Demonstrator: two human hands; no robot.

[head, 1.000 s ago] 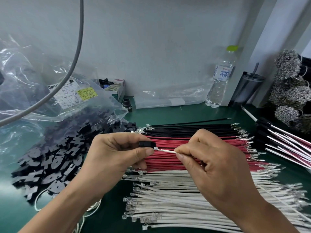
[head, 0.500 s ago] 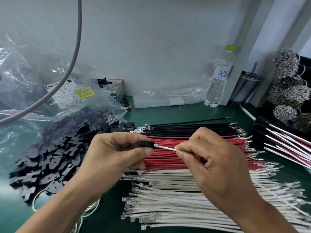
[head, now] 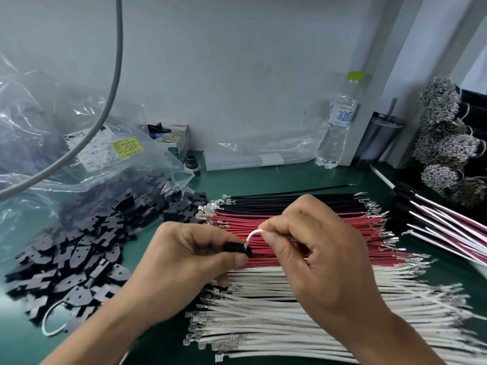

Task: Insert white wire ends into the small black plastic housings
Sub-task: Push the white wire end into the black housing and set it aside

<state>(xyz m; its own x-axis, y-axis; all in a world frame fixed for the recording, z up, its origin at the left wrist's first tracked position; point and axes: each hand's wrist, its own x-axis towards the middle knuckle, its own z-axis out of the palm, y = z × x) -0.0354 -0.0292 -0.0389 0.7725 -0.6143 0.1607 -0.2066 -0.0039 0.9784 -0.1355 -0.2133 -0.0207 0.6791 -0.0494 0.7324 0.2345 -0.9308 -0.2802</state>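
My left hand [head: 184,262] pinches a small black housing [head: 235,247] between thumb and forefinger, above the wire pile. My right hand [head: 313,256] grips a white wire [head: 252,236] close to its end. The wire bends in a short arc down into the housing's right side, and its metal tip is out of sight inside. Below both hands lies a flat row of loose white wires [head: 290,320] with metal terminals at their left ends. A heap of black housings [head: 73,259] spills from a clear bag at the left.
Red wires [head: 342,227] and black wires [head: 290,201] lie in rows behind the white ones on the green table [head: 263,180]. Finished harnesses [head: 442,227] lie at the right. A water bottle [head: 338,122], a dark tumbler [head: 379,138] and a small box [head: 174,143] stand by the wall. A grey cable [head: 116,75] hangs at the left.
The wire's metal tip, visible just outside the housing before, has gone into it. My right hand moved closer to the left, and the wire between them now bows upward.
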